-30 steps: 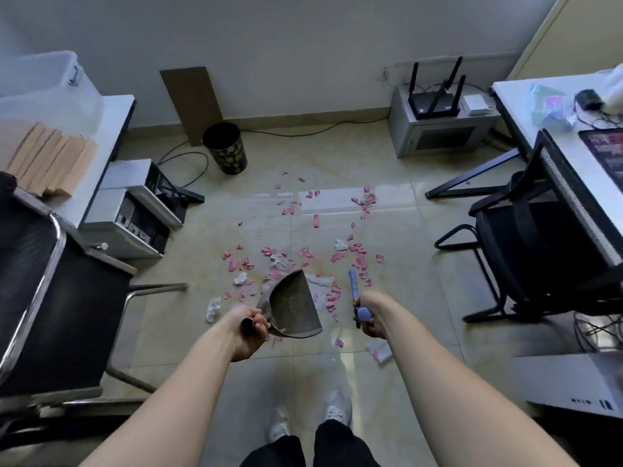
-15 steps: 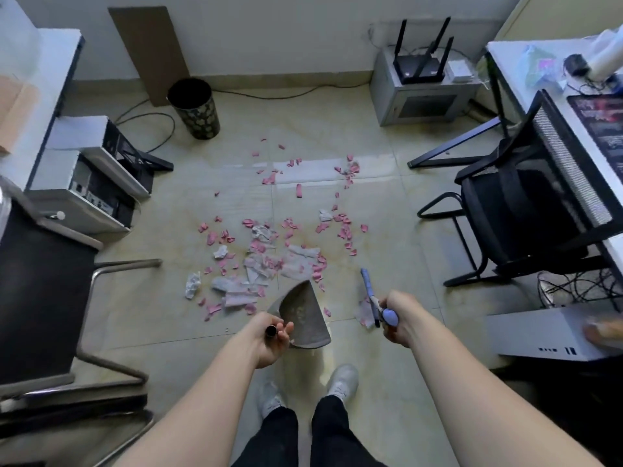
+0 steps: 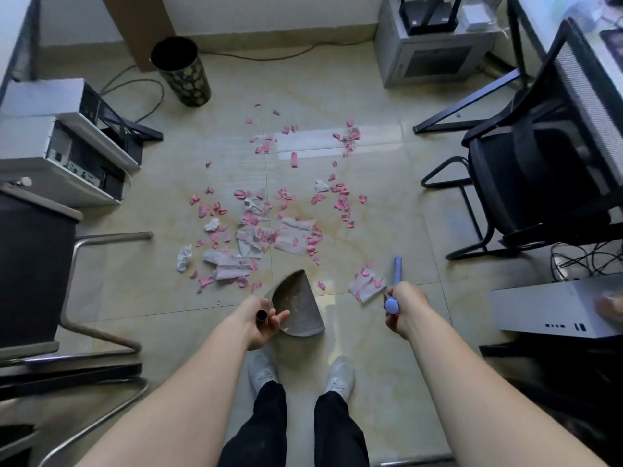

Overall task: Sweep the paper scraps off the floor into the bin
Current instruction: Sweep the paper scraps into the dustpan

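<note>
**Pan Down Flat, Brush Toward It**

The bin (image 3: 180,67) stood far left by the wall, well apart from the mess. The left hand (image 3: 264,320) gripped the dustpan (image 3: 298,308) by its handle. The paper scraps (image 3: 256,230) lay spread over the floor just beyond it. The right hand (image 3: 403,310) was curled round the blue brush (image 3: 396,274). The pan's lip probably needed seating flat on the tiles, then short strokes drawn toward it.

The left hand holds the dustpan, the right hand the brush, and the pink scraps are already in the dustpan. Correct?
No: in the head view the pink scraps lie on the floor beyond the dustpan, not in it. The rest is right.
</note>
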A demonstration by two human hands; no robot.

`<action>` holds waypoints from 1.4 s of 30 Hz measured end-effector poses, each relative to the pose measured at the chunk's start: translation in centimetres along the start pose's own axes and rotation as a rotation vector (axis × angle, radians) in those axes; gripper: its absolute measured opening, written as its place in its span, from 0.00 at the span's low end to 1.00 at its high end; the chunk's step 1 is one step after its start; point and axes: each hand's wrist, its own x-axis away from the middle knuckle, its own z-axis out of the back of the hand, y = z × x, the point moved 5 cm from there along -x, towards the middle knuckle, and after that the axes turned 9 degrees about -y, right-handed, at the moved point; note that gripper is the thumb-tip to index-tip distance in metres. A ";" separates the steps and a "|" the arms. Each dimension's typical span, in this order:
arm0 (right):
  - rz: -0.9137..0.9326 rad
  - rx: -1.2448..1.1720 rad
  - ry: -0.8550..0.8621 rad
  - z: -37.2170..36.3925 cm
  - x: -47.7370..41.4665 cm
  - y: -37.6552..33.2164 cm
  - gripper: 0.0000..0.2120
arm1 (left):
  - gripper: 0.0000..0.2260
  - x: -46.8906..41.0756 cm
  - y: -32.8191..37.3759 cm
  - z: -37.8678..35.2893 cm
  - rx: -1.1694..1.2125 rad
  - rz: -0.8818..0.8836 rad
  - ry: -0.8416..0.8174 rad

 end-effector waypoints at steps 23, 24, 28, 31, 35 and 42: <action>0.650 0.783 0.219 9.3 -1.6 -3.2 0.09 | 0.09 0.6 2.4 -4.5 -1.820 -0.344 0.647; 0.663 0.787 0.220 9.4 -2.1 -3.2 0.10 | 0.12 0.3 2.3 -4.4 -1.804 -0.345 0.651; 0.711 0.817 0.184 8.8 -3.4 -3.5 0.11 | 0.10 -0.3 2.1 -5.2 -1.726 -0.374 0.619; 0.735 0.833 0.179 8.2 -3.7 -3.7 0.16 | 0.05 -0.7 2.1 -5.7 -1.719 -0.381 0.597; 0.787 0.853 0.160 8.6 -3.9 -2.7 0.23 | 0.06 -1.1 1.9 -5.6 -1.714 -0.401 0.598; 0.691 0.792 0.134 8.9 -4.7 -0.6 0.08 | 0.09 -0.8 2.0 -5.1 -1.749 -0.376 0.584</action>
